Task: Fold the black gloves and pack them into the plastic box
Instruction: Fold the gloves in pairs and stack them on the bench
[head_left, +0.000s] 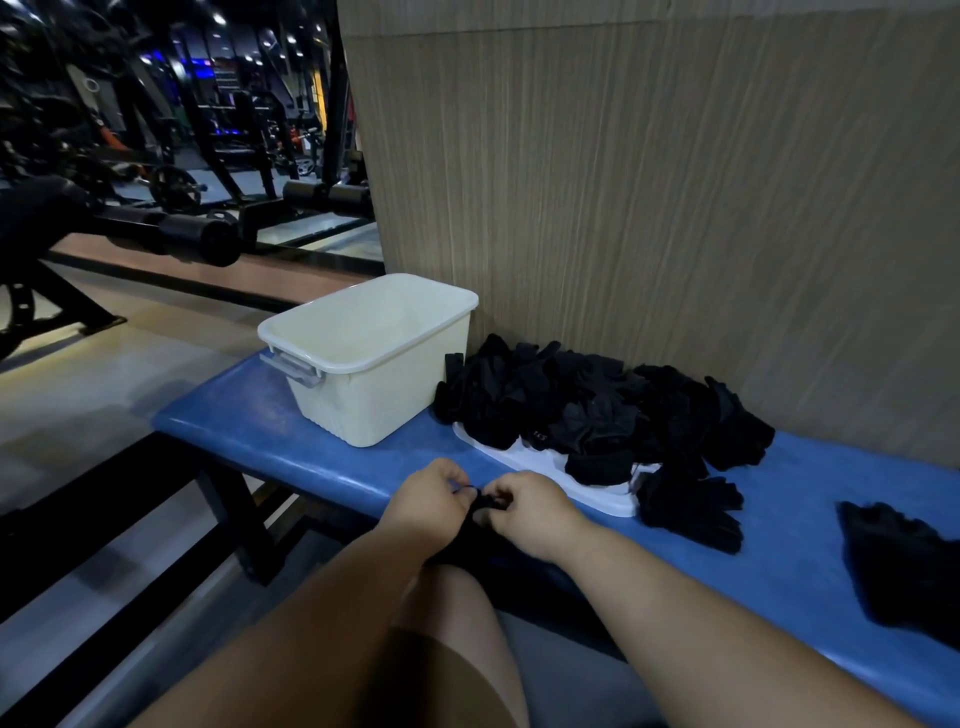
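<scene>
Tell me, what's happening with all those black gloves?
A person is working on one of them. The left hand and right hand both pinch a glove over the front edge of the bench. The rest sit in a pile, partly on a white lid, beside the box. No gloves show inside the box, though its bottom is hidden.

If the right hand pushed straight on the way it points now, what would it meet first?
The left hand, just across the black glove they both pinch; beyond it probably the plastic box, depth unclear.

Bare left hand (434, 496), right hand (530, 512), forearms (675, 608)
</scene>
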